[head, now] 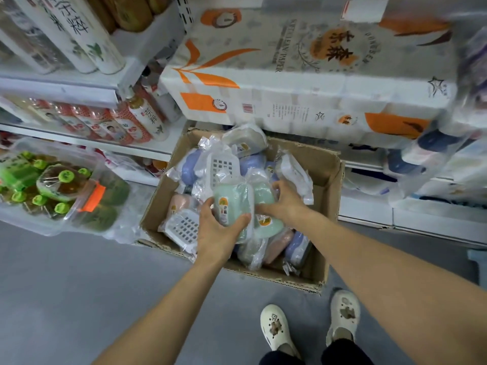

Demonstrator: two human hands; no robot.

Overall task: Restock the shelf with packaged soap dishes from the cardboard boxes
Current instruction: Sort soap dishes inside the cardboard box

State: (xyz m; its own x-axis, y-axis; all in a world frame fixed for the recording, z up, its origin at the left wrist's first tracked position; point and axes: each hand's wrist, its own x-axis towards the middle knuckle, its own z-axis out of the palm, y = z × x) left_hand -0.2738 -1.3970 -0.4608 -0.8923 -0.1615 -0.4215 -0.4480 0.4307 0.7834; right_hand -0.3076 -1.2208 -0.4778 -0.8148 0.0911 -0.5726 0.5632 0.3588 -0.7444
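Observation:
An open cardboard box (326, 180) sits on the grey floor, filled with several soap dishes in clear plastic bags: green, blue, pink, grey and white slotted ones. My left hand (217, 230) grips a bagged green soap dish (232, 204) at the box's middle. My right hand (286, 200) rests just to its right, fingers closed over a second green bagged soap dish (266, 222) lying beneath. A white slotted dish (181, 227) lies at the box's near left corner.
Large toilet paper packs (303, 75) stand behind the box. Shelves on the left carry bottles (142, 119) and tall cans. A clear tub (105, 206) of green-capped bottles sits on the floor at left. My feet in white clogs (276, 327) stand just in front of the box.

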